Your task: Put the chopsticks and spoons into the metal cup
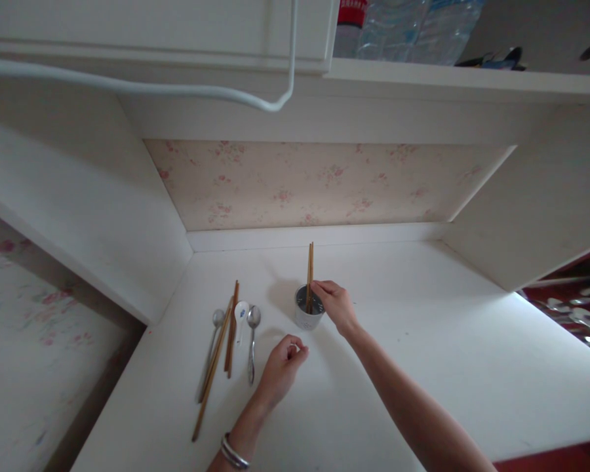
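My right hand [335, 304] pinches a pair of wooden chopsticks [310, 265], which stand upright with their lower ends inside a white utensil holder [309, 320]. Just in front of that holder, my left hand [284, 366] hovers with its fingers curled towards the thumb, and nothing shows in it. To its left lie a metal spoon [252, 341], a white ceramic spoon [240, 319] with a blue mark, brown chopsticks [232, 331], a lighter pair of chopsticks [210, 380] and a long-handled metal spoon [211, 347].
The white tabletop [423, 354] runs between two side panels under a cabinet [152, 33]. A white cable [177, 90] hangs across the upper left. Plastic bottles [398, 29] stand on the upper shelf. Beyond the right edge are shiny metal items [583, 318] on red.
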Motion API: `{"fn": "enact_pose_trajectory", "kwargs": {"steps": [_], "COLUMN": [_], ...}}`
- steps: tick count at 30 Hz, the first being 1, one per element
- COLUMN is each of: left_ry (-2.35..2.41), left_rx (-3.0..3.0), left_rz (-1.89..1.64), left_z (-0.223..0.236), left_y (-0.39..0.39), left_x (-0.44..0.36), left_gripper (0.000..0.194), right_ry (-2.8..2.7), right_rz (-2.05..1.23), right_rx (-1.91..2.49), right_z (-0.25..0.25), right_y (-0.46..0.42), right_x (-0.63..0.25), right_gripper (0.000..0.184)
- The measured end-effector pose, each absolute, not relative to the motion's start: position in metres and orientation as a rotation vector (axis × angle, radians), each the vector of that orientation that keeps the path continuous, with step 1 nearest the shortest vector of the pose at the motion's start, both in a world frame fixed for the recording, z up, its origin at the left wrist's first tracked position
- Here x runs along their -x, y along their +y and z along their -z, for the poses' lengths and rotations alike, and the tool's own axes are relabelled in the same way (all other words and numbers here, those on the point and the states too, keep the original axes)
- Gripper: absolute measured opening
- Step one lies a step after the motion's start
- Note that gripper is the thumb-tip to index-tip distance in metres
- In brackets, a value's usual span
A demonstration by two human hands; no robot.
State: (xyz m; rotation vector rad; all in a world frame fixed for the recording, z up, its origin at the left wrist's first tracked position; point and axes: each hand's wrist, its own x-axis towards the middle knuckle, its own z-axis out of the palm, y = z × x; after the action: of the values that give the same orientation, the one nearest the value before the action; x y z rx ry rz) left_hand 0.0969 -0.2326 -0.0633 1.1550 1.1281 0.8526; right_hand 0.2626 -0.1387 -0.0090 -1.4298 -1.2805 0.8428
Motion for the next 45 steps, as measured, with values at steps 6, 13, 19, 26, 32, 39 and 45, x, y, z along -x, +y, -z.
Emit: {"fn": "enact_pose_trajectory", "kwargs": {"steps": [6,13,19,26,32,39,45], "left_ry": [1.132,1.136,1.188,1.663,2.257,2.437,2.432], "left_rx": [-1.174,-1.201,-1.255,-1.548,-1.978,-2.095,-2.049], "left_rz": [-0.859,-0.855,-0.866,-0.863,-0.565,-0.071,0.113], "left_z": [0.065,0.058,0.047,0.018,0.023,0.037,0.037], "left_y": [-0.233,-0.233,-0.242,-0.262,-0.272,-0.274,-0.268], "left_x": [-0.097,-0.096,-0.097,-0.036,0.029,0.032,0.026], "left_gripper": [0.028,0.025,0.023,0.028,0.026,0.030,0.033], "right_ry": [-1.266,-1.227,-1.119,-0.930,-1.090,-1.204,-1.248], "right_rz": [-0.831,-0.852,-0.926,-0.980,-0.954,-0.952,-0.951], "right_rx": [1.416,1.430,1.371,1.420,1.484,1.510,1.499], "right_z": [0.012,0.010,0.015,0.053,0.074,0.078,0.079], "right_y": [-0.140,-0.145,-0.155,-0.199,-0.224,-0.224,-0.224], "right_x": [-0.262,-0.266,-0.274,-0.296,-0.298,-0.296,-0.296], "right_gripper": [0.033,0.046,0.051,0.045,0.042,0.043,0.042]}}
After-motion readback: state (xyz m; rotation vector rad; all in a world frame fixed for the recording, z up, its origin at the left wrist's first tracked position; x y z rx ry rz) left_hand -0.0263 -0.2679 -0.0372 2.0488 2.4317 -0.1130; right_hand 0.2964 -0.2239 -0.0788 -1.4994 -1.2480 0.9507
